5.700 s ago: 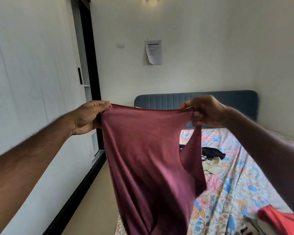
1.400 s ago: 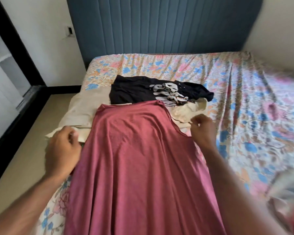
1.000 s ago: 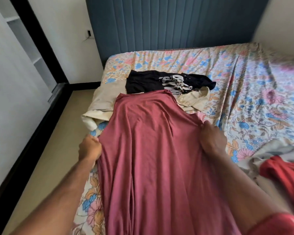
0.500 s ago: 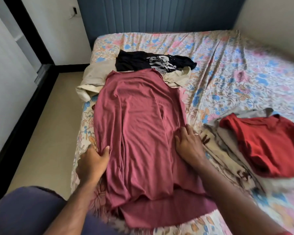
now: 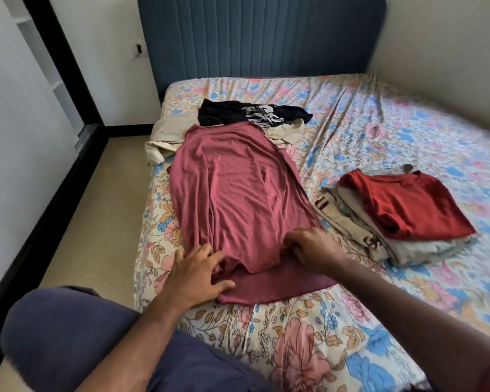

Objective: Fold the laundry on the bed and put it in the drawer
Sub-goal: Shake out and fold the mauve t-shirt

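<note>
A maroon sleeveless top lies spread lengthwise on the floral bed sheet, near the bed's left edge, its neck toward the headboard. My left hand rests on the lower left hem with fingers spread flat. My right hand sits at the lower right edge, its curled fingers pinching the upper layer of fabric. The back layer of the hem shows below both hands.
A stack of folded clothes topped by a red shirt sits right of the top. A black printed shirt and a beige garment lie beyond it. Blue headboard behind, floor left, my knee at the bed's edge.
The top, first held up in the air, now lies on the bed. Both hands have slid down its sides from the shoulders to the bottom hem.
</note>
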